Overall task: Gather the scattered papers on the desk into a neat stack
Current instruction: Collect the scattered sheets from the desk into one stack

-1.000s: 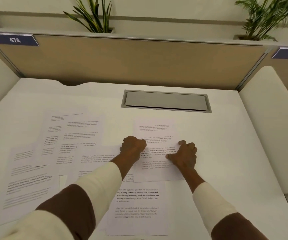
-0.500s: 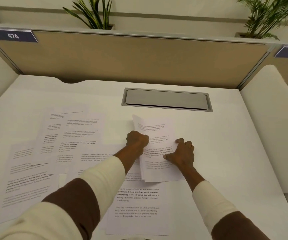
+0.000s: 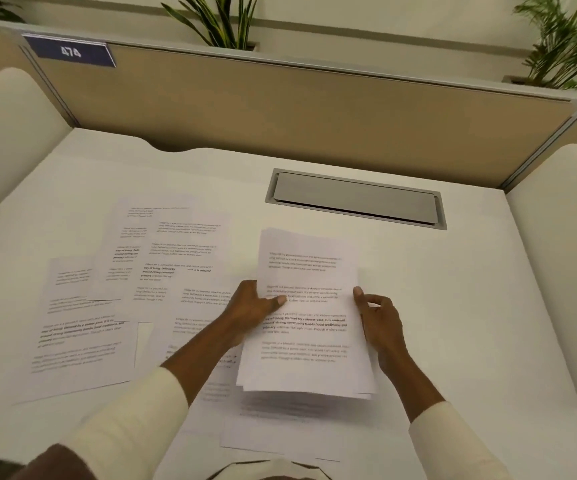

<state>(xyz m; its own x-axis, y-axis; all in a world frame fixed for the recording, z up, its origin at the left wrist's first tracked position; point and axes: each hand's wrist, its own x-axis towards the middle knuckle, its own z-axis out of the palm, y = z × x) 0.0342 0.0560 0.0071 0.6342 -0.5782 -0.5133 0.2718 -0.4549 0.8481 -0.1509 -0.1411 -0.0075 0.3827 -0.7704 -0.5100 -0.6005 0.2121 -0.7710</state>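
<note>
My left hand [image 3: 254, 308] gripped the stack [image 3: 306, 317] at its left edge, thumb on top. My right hand [image 3: 378, 318] pinched the right edge. Stack lifted off the desk [image 3: 470, 289], centre-right. Loose sheets [image 3: 134, 282] lay overlapping to the left.

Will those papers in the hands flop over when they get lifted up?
Probably a bit: the held papers are thin sheets, gripped only at their sides by the left hand and right hand. Their near edges look fanned, so sheets may slide apart.
</note>
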